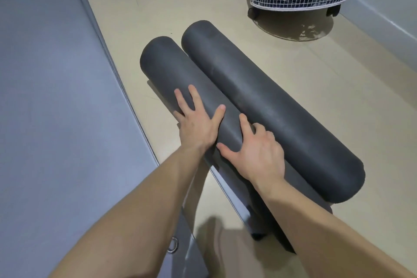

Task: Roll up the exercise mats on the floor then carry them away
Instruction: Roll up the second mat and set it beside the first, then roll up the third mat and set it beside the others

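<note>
head view: two dark rolled mats are seen lying side by side, touching, on the floor in the middle of the scene. the left roll [162, 61] is pressed by both hands. the left hand [196, 124] is laid flat with fingers spread, and the right hand [259, 153] is set just beside it with fingers loosely bent, nothing clasped. the right roll [270, 106] is untouched. the rolls are judged light, soft and springy, likely to unwind if released, with a matte, grippy skin. hold is best taken round the middle, so the wrap is kept shut. pale flat mats [56, 97] are not yet rolled at the left.
</note>
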